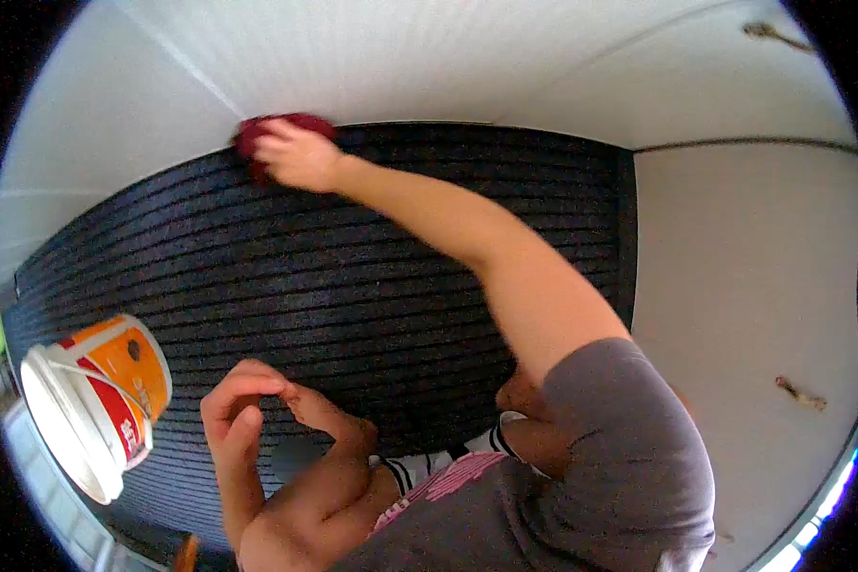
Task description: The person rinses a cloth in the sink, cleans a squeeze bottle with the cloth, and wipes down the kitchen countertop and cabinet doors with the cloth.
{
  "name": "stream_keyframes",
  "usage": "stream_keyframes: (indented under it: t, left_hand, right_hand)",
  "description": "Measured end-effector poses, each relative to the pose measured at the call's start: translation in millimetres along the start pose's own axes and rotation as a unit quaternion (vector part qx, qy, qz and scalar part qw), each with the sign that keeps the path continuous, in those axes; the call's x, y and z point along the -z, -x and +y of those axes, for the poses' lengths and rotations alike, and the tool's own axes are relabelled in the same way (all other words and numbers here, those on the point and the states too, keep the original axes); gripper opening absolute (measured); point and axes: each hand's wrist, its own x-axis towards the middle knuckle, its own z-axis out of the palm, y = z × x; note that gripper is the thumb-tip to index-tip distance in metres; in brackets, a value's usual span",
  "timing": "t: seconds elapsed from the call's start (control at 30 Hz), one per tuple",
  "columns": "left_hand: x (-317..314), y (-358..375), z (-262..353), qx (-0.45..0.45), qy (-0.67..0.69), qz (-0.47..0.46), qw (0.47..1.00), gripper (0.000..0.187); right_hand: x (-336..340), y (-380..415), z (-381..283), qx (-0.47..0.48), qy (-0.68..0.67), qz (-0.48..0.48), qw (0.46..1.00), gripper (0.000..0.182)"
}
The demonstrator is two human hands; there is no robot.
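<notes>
A dark red cloth (310,122) is bunched under my right hand (297,155), which presses it where the white wall meets the edge of the black ribbed mat. My right arm is stretched out across the mat. Nearer my body, my left hand (241,405) hangs over the mat by my knee and foot, its fingers curved and apart from the thumb, with nothing between them. To its left is a white bucket (95,400) with an orange and red label and a thin handle.
The black ribbed mat (372,286) spreads below me. A white wall (448,67) runs along its far edge, and a pale panel (725,257) stands at the right with a small fitting (801,393) on it. My bare feet and knees are near the mat's close side.
</notes>
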Motion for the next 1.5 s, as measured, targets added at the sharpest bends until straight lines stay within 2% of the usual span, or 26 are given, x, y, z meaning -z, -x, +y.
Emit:
stream_keyframes:
  t: [0.03, 0.1, 0.17, 0.3, 0.4, 0.47, 0.5, 0.6, 0.73, 0.87, 0.97, 1.0, 1.07, 1.17, 1.2, 1.23, 1.27, 1.3, 1.37, 1.47, 1.5]
  left_hand:
    - [-2, -1, 0, 0.0, -0.009, 0.003, 1.0, 0.038]
    - [-5, -5, 3, -0.017, -0.018, -0.005, 1.0, 0.04]
    - [-4, -8, 2, -0.035, -0.019, -0.006, 0.999, 0.039]
    - [-9, -16, 0, -0.04, -0.012, 0.007, 0.999, 0.039]
    - [-19, -24, -1, -0.021, -0.012, -0.006, 1.0, 0.038]
    - [-28, -29, -4, -0.008, -0.014, -0.016, 1.0, 0.037]
    - [-33, -30, -5, 0.0, -0.015, -0.025, 1.0, 0.037]
    - [-40, -35, -10, 0.021, -0.033, -0.038, 0.998, 0.035]
    - [-51, -45, -10, 0.028, -0.063, -0.038, 0.997, 0.033]
    - [-50, -53, -10, 0.031, -0.107, -0.035, 0.993, 0.032]
    - [-53, -63, -4, 0.018, -0.114, -0.03, 0.993, 0.029]
    - [-57, -61, -5, 0.024, -0.161, -0.048, 0.985, 0.029]
    - [-70, -62, 4, 0.011, -0.216, -0.082, 0.973, 0.03]
    - [-66, -58, 14, 0.01, -0.25, -0.094, 0.964, 0.031]
    - [-62, -55, 14, 0.011, -0.256, -0.093, 0.962, 0.032]
    - [-56, -53, 15, 0.015, -0.266, -0.087, 0.96, 0.03]
    - [-55, -53, 20, 0.004, -0.267, -0.092, 0.959, 0.029]
    - [-55, -48, 22, -0.009, -0.273, -0.098, 0.957, 0.028]
    - [-46, -44, 26, -0.013, -0.264, -0.087, 0.961, 0.026]
    - [-31, -47, 28, -0.028, -0.211, -0.084, 0.973, 0.024]
    - [-29, -50, 27, -0.033, -0.207, -0.092, 0.973, 0.024]
  right_hand:
    - [-4, -15, -4, 0.008, 0.0, -0.011, 1.0, 0.017]
    - [-1, -18, -1, 0.009, 0.018, 0.025, 0.999, 0.017]
    - [1, 8, 14, 0.051, 0.027, -0.001, 0.998, 0.016]
    - [8, 132, 61, 0.103, 0.009, -0.072, 0.992, 0.014]
    - [33, 252, 100, 0.082, -0.003, -0.097, 0.992, 0.017]
    - [50, 319, 121, 0.055, -0.032, -0.172, 0.983, 0.019]
    - [56, 351, 130, 0.056, -0.004, -0.212, 0.976, 0.018]
    - [82, 421, 139, -0.02, 0.018, -0.29, 0.957, 0.015]
    - [104, 486, 141, -0.145, 0.082, -0.396, 0.903, 0.016]
    - [110, 517, 151, -0.315, 0.141, -0.508, 0.789, 0.021]
    - [113, 489, 160, -0.372, 0.13, -0.548, 0.738, 0.023]
    - [109, 502, 141, -0.364, 0.107, -0.577, 0.724, 0.024]
    - [117, 526, 107, -0.325, 0.101, -0.578, 0.742, 0.025]
    - [186, 522, 50, -0.21, 0.129, -0.609, 0.754, 0.028]
    - [180, 554, 19, -0.209, 0.09, -0.605, 0.763, 0.028]
    - [199, 562, -8, -0.197, 0.069, -0.633, 0.745, 0.033]
    - [230, 564, -25, -0.154, 0.045, -0.626, 0.763, 0.027]
    - [262, 553, -43, -0.152, 0.004, -0.685, 0.713, 0.028]
    - [315, 544, -64, -0.181, -0.055, -0.656, 0.731, 0.027]
    - [354, 548, -68, -0.315, -0.082, -0.554, 0.767, 0.023]
    - [368, 542, -53, -0.321, -0.006, -0.556, 0.767, 0.021]
